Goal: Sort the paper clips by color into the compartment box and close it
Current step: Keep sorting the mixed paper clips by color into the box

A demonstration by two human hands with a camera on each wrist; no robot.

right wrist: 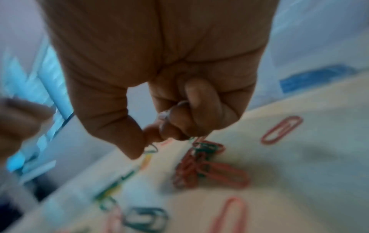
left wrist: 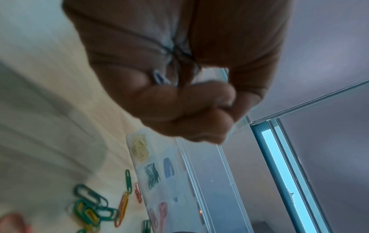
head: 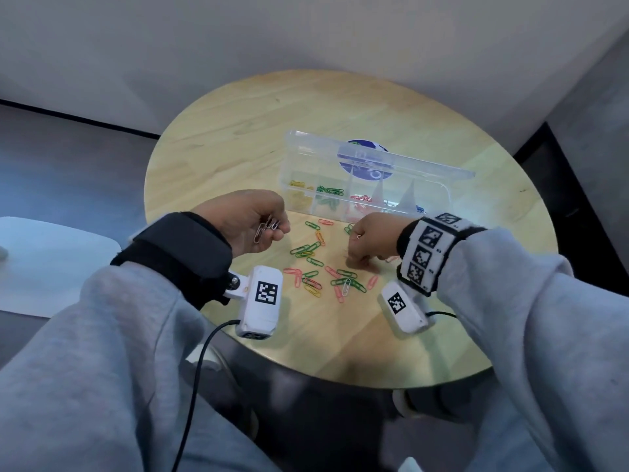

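Note:
My left hand (head: pixel 272 229) hovers above the table's left side, its curled fingers gripping a small bunch of silver paper clips (head: pixel 267 228), also seen as clips (left wrist: pixel 159 78). My right hand (head: pixel 355 260) reaches down to the table, thumb and forefinger pinching a small clip (right wrist: pixel 150 149) of unclear colour. Loose green, red and yellow clips (head: pixel 320 267) lie scattered between the hands, with one silver clip (head: pixel 346 286). Behind them stands the clear compartment box (head: pixel 439 195), its lid up. It holds yellow clips (head: pixel 299 194), green clips (head: pixel 328 194), red clips (head: pixel 360 201) and blue clips (head: pixel 420 208).
The round wooden table (head: pixel 238 131) ends close to my lap at the front. A blue round sticker (head: pixel 366 161) shows through the box lid. A white surface (head: pixel 44 267) lies off to the left. Dark floor and a grey wall surround the table.

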